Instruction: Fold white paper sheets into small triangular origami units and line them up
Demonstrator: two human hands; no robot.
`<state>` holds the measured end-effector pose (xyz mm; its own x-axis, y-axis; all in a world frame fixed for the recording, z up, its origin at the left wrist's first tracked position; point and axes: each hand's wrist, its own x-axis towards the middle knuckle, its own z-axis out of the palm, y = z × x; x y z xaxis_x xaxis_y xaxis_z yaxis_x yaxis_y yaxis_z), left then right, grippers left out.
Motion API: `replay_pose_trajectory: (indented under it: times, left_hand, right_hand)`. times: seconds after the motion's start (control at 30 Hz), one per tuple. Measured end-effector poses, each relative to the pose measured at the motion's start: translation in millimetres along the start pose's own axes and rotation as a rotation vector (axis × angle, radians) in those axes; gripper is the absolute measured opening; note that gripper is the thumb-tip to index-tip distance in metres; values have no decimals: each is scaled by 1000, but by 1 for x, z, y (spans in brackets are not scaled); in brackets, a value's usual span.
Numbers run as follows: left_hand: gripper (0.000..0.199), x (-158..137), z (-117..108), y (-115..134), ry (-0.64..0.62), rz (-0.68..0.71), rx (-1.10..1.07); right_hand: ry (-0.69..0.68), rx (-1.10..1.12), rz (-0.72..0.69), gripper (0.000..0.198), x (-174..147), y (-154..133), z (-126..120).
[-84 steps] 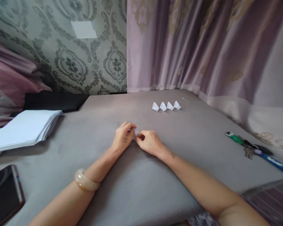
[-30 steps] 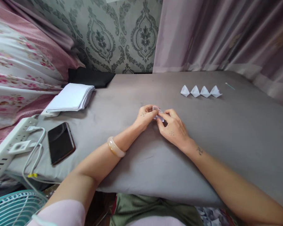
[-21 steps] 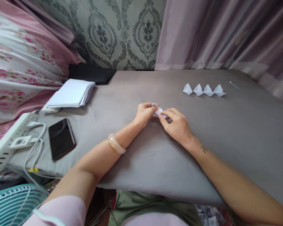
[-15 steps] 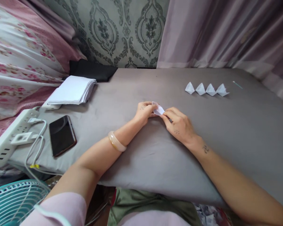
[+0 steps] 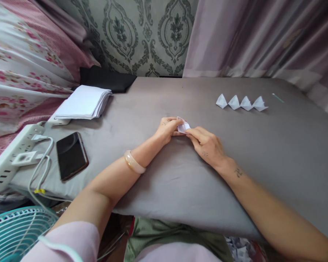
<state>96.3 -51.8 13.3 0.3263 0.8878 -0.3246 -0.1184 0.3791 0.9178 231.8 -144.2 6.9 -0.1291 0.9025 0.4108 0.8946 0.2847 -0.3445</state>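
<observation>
A small folded piece of white paper (image 5: 183,126) is held between both hands over the middle of the grey-covered table (image 5: 164,182). My left hand (image 5: 168,128) grips its left side, thumb on top and fingers beneath. At the paper's lower right edge, my right hand (image 5: 206,142) pinches it between thumb and fingertips. The fingers partly hide the paper, so its full shape cannot be made out. Several folded white paper boats (image 5: 240,103) stand in a row toward the back right.
A stack of white paper (image 5: 83,102) lies at the back left, near a black cloth (image 5: 106,79). Closer in are a phone (image 5: 72,156) and a white power strip (image 5: 12,156) with cables. A thin stick (image 5: 278,98) lies far right. A teal fan (image 5: 19,233) stands below the table's left edge.
My right fingers have shifted slightly along the paper's lower right edge, and the paper looks a little wider open. Both hands keep hold of it. The view has moved slightly.
</observation>
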Motion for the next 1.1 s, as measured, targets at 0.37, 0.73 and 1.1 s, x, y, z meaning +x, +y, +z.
replay_pose_trajectory:
  times: [0.37, 0.73, 1.1]
  left_hand:
    - [12, 2, -5, 5, -77, -29, -44]
    - [11, 8, -1, -15, -139, 381, 253]
    - [16, 16, -11, -18, -48, 476, 436]
  right_hand:
    - [25, 115, 83, 23, 1, 1, 4]
    - [120, 93, 218, 21, 1, -3, 4]
    - [53, 62, 158, 23, -1, -10, 7]
